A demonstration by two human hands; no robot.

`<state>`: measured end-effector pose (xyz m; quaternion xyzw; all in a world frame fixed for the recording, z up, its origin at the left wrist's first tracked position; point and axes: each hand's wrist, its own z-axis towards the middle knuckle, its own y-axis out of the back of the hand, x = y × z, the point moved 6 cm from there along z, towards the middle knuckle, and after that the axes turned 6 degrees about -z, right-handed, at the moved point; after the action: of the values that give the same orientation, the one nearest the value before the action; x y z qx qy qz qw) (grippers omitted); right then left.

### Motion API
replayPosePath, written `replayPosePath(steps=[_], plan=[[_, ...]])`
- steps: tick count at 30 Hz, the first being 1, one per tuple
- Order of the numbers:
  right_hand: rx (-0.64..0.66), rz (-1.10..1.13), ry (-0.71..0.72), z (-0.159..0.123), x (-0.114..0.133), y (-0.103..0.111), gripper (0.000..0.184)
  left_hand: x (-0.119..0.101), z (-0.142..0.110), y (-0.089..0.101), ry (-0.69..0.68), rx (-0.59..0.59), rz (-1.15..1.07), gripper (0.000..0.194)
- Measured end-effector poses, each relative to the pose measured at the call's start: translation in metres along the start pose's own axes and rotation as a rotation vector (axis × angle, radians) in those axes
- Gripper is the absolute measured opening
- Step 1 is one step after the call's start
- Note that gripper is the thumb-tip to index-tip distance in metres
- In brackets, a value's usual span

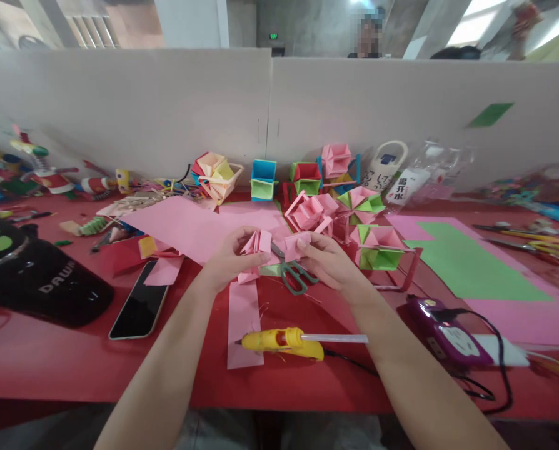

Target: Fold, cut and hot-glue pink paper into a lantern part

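Note:
My left hand (pixel 235 257) is closed on a folded pink paper piece (pixel 259 242) with several pleats. Between the thumb and fingers of my right hand (pixel 329 259) is a smaller folded pink paper (pixel 294 246). The two papers are held apart, close to each other over the table. Below them lie green-handled scissors (pixel 294 278), their blades partly hidden by my right hand's paper. A yellow glue gun (pixel 279 340) with a clear glue stick rests nearer to me, its nozzle over a pink paper strip (pixel 244 312).
Folded paper wheels on stands, one with a pink and green wheel (pixel 382 247), line the back. A black cup (pixel 40 275) and a phone (pixel 141 303) are at left. A purple power strip (pixel 448 331) and green paper sheet (pixel 476 262) lie at right. A white partition (pixel 167 112) rises behind.

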<state>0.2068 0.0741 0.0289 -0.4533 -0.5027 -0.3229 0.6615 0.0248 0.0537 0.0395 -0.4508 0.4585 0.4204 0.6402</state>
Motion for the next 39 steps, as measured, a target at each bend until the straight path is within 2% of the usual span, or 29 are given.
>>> replayPosePath(steps=[7, 14, 21, 32, 36, 39], plan=[[-0.102, 0.083, 0.039, 0.002, 0.003, 0.006, 0.033, 0.0, 0.001, -0.001, -0.054, 0.042, 0.113, 0.052], [-0.032, 0.027, 0.051, -0.002, 0.002, -0.008, 0.028, 0.004, 0.001, -0.008, -0.109, 0.142, 0.254, 0.052], [-0.076, -0.018, 0.003, -0.003, 0.0, -0.011, 0.03, 0.0, -0.003, -0.016, -0.127, 0.153, 0.235, 0.048], [-0.057, -0.237, 0.073, -0.001, -0.007, -0.009, 0.035, -0.002, -0.004, -0.019, -0.107, 0.197, 0.201, 0.05], [-0.007, -0.337, 0.132, -0.002, -0.003, -0.013, 0.034, -0.002, -0.004, -0.019, -0.122, 0.214, 0.178, 0.057], [-0.015, -0.429, 0.164, -0.003, 0.001, -0.014, 0.036, -0.001, -0.003, -0.018, -0.116, 0.206, 0.173, 0.059]])
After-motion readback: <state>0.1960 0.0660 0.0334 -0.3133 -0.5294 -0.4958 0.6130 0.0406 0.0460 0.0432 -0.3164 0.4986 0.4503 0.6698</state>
